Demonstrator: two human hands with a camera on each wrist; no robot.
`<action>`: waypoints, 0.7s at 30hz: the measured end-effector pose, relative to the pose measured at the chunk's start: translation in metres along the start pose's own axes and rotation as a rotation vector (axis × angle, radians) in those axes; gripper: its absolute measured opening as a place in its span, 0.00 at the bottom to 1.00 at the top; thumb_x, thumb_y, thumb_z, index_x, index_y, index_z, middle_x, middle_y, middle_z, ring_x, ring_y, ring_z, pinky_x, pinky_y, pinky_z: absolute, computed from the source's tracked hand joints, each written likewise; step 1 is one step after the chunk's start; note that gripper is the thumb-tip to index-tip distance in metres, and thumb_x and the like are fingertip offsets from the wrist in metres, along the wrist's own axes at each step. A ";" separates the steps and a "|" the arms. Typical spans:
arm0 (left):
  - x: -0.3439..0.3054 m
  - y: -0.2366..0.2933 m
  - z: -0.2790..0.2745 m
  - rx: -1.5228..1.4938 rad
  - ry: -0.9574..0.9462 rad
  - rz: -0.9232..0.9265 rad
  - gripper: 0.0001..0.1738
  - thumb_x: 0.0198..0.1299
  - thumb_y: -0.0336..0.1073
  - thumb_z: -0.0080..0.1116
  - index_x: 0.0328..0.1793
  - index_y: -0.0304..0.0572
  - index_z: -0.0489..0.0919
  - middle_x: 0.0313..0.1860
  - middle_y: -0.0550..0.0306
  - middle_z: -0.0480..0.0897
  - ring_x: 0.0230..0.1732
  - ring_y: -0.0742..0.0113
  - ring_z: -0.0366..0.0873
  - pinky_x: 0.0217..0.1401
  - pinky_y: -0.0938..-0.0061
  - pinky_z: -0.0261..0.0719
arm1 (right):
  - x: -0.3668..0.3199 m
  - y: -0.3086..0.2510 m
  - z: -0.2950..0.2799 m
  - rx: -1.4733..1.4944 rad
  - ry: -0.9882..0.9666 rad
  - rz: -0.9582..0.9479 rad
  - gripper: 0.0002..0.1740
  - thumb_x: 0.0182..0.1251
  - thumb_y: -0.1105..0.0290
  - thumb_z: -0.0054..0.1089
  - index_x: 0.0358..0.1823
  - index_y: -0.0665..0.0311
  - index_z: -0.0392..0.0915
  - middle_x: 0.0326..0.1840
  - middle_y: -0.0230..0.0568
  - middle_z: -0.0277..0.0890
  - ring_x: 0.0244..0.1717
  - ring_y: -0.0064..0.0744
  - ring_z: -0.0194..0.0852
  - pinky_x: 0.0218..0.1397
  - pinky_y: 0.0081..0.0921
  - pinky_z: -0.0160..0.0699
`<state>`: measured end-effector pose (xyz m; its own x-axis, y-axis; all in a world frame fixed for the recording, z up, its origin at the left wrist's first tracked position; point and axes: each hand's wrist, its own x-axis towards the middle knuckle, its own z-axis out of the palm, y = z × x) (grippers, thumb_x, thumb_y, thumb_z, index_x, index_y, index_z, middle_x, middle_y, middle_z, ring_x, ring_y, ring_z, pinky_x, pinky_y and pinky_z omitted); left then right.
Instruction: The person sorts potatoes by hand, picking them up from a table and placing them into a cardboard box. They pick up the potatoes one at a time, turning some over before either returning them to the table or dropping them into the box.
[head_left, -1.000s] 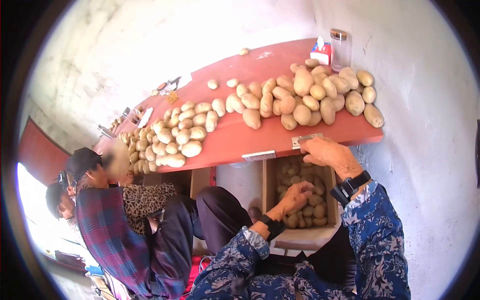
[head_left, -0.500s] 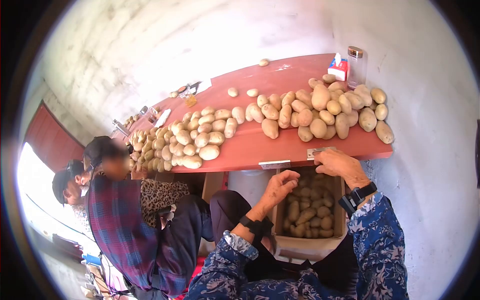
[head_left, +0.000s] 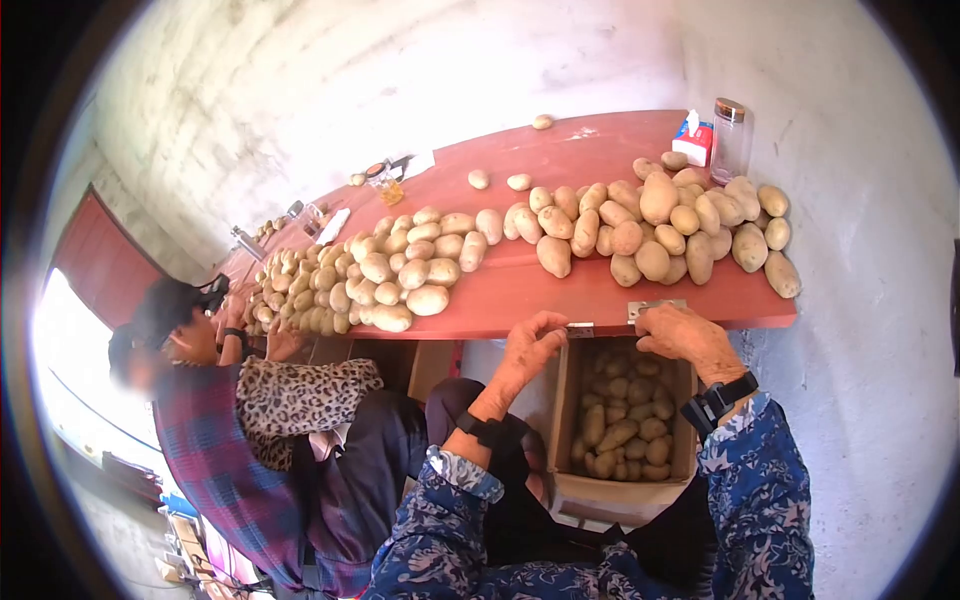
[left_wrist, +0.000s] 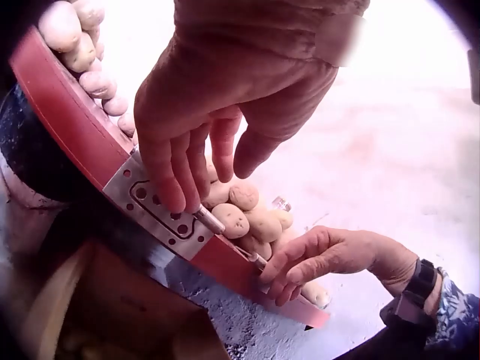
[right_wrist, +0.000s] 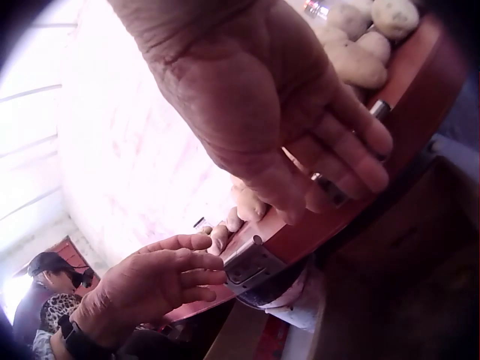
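Observation:
My left hand [head_left: 530, 352] has come to the table's front edge, its relaxed fingers hanging at a metal plate [left_wrist: 156, 207]. Near these fingertips, a short rod [left_wrist: 211, 220] lies along that plate in the left wrist view. My right hand [head_left: 690, 342] rests its fingers at a second metal plate [head_left: 640, 308] on the same edge, partly covering it. In the right wrist view its fingers lie nearly straight over the metal. Below both hands stands a cardboard box [head_left: 622, 492] of potatoes [head_left: 620, 432].
Potatoes cover much of the red table [head_left: 520, 300], in a left heap [head_left: 375, 268] and a right heap [head_left: 660, 235]. A glass jar [head_left: 730, 145] and a tissue pack [head_left: 694, 140] stand at the back right. Close on the left sits another person [head_left: 230, 420].
My left hand has risen from over the box of potatoes and moved left to the table edge. My right hand stays by its plate. The person on the left has changed posture.

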<state>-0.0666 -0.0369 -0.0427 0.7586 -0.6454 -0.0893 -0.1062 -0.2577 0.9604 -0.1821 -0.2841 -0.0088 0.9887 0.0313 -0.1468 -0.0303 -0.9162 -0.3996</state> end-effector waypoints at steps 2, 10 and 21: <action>0.005 0.001 -0.005 -0.006 0.015 -0.015 0.13 0.64 0.32 0.57 0.54 0.37 0.79 0.41 0.59 0.83 0.43 0.72 0.81 0.42 0.76 0.79 | 0.001 -0.005 -0.003 -0.008 -0.010 0.005 0.11 0.57 0.65 0.65 0.37 0.64 0.85 0.41 0.51 0.83 0.47 0.51 0.81 0.51 0.45 0.78; 0.023 0.027 -0.017 -0.077 0.153 -0.051 0.13 0.64 0.33 0.55 0.51 0.33 0.80 0.38 0.52 0.84 0.38 0.68 0.83 0.36 0.76 0.79 | 0.010 -0.003 0.005 -0.052 -0.031 -0.024 0.14 0.57 0.62 0.65 0.39 0.64 0.85 0.41 0.52 0.83 0.48 0.51 0.81 0.52 0.44 0.78; 0.049 0.010 -0.034 -0.066 0.300 -0.128 0.12 0.64 0.34 0.53 0.50 0.38 0.81 0.34 0.54 0.86 0.27 0.74 0.80 0.27 0.81 0.79 | 0.015 -0.010 -0.001 -0.013 -0.138 0.035 0.14 0.59 0.63 0.65 0.42 0.62 0.83 0.43 0.50 0.82 0.48 0.52 0.79 0.52 0.44 0.77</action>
<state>-0.0086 -0.0467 -0.0289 0.9195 -0.3679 -0.1386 0.0372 -0.2694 0.9623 -0.1668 -0.2749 -0.0064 0.9573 0.0532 -0.2841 -0.0615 -0.9229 -0.3802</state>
